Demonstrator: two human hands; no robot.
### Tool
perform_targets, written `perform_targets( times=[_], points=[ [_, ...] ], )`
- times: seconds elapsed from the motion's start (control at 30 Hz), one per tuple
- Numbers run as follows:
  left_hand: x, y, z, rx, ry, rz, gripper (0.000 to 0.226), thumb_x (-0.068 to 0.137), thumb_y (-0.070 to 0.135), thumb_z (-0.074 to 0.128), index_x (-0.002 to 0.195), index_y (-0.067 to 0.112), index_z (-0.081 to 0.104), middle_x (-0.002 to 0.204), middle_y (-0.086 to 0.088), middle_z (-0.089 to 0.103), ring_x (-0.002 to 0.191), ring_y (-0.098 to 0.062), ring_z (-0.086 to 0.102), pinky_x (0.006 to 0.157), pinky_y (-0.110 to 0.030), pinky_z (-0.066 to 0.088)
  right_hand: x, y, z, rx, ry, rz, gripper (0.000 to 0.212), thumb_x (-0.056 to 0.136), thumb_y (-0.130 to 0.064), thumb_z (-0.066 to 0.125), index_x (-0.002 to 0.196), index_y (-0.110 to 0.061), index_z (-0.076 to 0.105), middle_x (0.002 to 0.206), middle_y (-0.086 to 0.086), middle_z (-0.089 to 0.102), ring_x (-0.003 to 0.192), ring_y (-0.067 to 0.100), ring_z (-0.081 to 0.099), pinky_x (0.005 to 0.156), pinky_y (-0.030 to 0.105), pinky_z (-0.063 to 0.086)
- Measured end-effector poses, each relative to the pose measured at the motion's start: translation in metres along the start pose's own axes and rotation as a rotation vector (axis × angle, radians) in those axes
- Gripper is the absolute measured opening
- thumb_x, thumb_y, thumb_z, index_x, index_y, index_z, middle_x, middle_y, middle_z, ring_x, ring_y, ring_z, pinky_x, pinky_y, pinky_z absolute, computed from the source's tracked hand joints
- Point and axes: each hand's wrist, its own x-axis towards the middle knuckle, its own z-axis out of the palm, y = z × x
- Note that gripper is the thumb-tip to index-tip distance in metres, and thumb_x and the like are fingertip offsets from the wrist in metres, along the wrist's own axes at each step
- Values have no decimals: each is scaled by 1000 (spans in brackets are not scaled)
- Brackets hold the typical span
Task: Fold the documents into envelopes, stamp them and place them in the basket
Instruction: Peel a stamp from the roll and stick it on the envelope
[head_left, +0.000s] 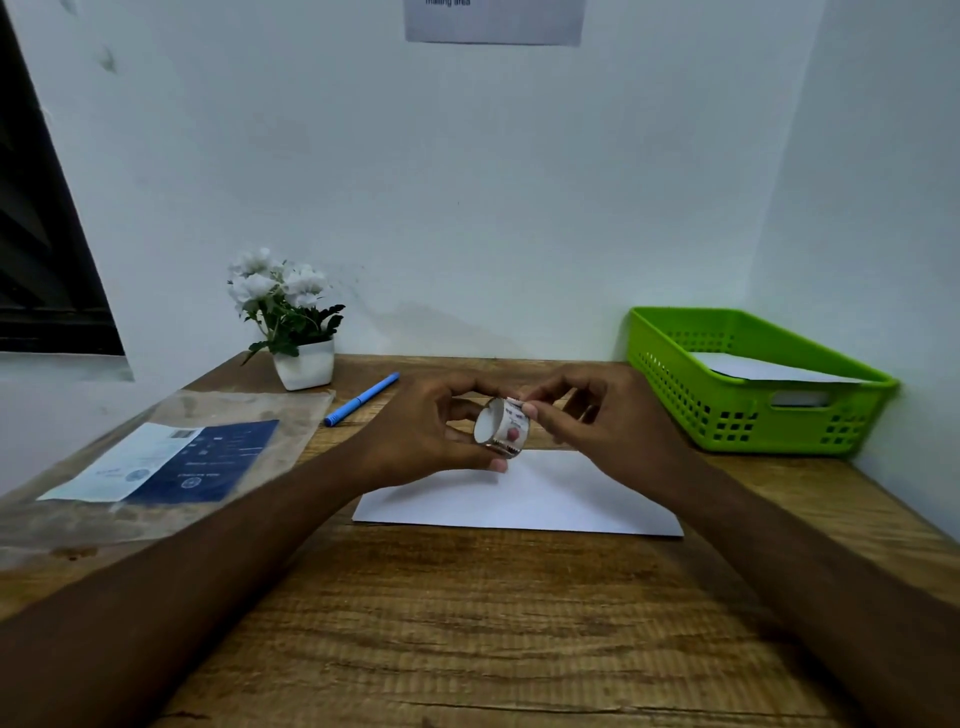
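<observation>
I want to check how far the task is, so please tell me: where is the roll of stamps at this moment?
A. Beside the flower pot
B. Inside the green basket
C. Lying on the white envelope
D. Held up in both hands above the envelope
D: the left hand grips the roll of stamps while the right hand pinches its loose end, above the white envelope on the table.

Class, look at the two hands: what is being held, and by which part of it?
A roll of stamps. The left hand grips its round body; the right hand pinches the loose end of the strip at the roll's top.
</observation>
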Motion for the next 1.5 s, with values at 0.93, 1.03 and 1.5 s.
perform_targets(
  times=[0.93, 1.03, 1.5],
  points=[
    [-4, 8, -3, 24, -19, -79, 44, 64, 16, 81, 106, 19, 67, 96, -4, 75, 90, -25, 72, 90, -51, 53, -5, -13, -11, 137, -107, -84, 16, 76, -17, 82, 91, -19, 78, 92, -12, 76, 57, 16, 70, 51, 27, 53],
    [-4, 8, -3, 33, -4, -97, 46, 63, 19, 82, 107, 18, 68, 95, -3, 75, 89, -22, 73, 90, -48, 54, -4, -15, -11, 53, -80, -148, 12, 77, -16, 81, 89, -18, 78, 91, -11, 76, 61, 9, 69, 52, 17, 48],
    [-4, 12, -4, 39, 26, -99, 42, 61, 20, 84, 100, 23, 69, 94, 1, 76, 86, -19, 73, 83, -37, 57, -2, -14, -3, -98, 1, -156, 6, 76, -17, 72, 75, -16, 66, 67, -16, 65, 58, 8, 64, 52, 26, 48]
  ],
)
